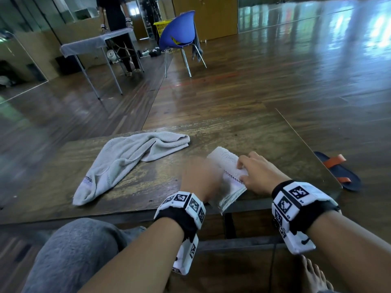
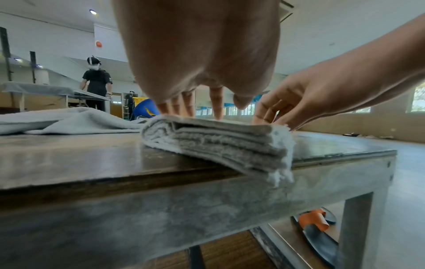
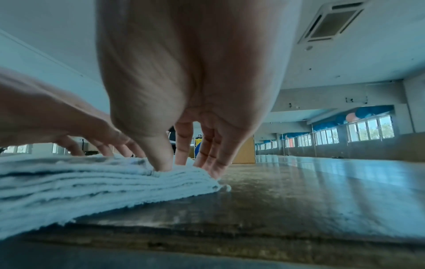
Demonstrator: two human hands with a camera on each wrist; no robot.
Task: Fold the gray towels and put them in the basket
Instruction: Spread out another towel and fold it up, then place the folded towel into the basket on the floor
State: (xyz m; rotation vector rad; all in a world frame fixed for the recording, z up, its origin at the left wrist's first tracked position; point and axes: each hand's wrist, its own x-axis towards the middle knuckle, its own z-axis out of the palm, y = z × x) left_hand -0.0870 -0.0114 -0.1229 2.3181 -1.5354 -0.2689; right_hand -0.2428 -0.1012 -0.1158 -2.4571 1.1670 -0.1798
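Pressing down on a folded gray terry towel (image 1: 227, 166), both of the seated person's hands work at the near edge of the worn brown wooden table (image 1: 264, 132). The left hand (image 1: 200, 178), blurred in the head view, has its fingers (image 2: 187, 102) extended downward with the tips touching the top layer of the folded stack; the fingers are straight and curl around nothing. The right hand (image 1: 257, 173) is placed on the right end of the same stack, with its thumb (image 3: 161, 154) pressed onto the top surface and its fingers (image 3: 208, 151) reaching down along the far right edge to the tabletop; whether it pinches the layers or only presses them cannot be determined. The folded towel lies flat in several layers, and its near corner overhangs the front edge of the table. A second gray towel (image 1: 127, 159), unfolded and crumpled, lies on the table to the left, apart from the folded one. A yellow plastic basket (image 1: 161, 27) stands far across the room behind a blue plastic chair (image 1: 178, 31) with metal legs. A dark blue sandal with an orange strap (image 1: 338, 170) lies on the wooden floor just to the right of the table.
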